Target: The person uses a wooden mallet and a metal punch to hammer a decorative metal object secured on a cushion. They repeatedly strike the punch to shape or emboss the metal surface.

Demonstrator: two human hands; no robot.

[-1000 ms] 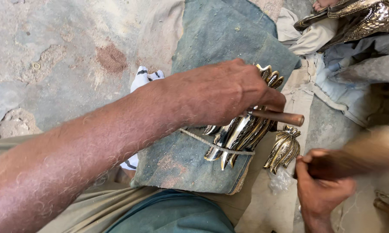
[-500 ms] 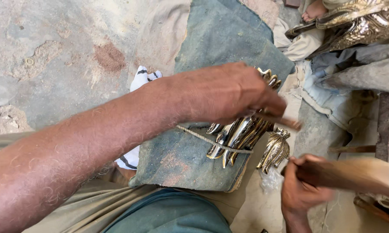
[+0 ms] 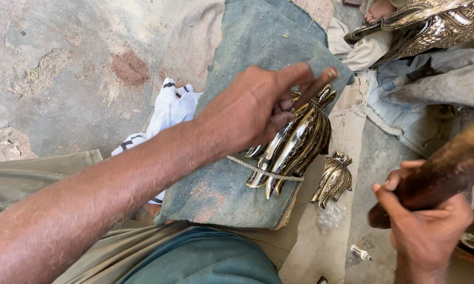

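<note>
Head-worn view, steeply downward, close over lap

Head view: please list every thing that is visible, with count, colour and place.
Ribbed metal piece: one, shiny brass and silver, on the green pad under the left hand.
Smaller ribbed metal piece: one, brass, right of the pad.
Green pad: one, dusty, centre.
Ornate metal object: one, brass, top right.
White cloth: one, dark stripes, left of the pad.
Thin rod: one, brown, in the left fingers.
Wooden handle: one, dark brown, right.
Left hand: holds the rod.
Right hand: grips the handle.
</note>
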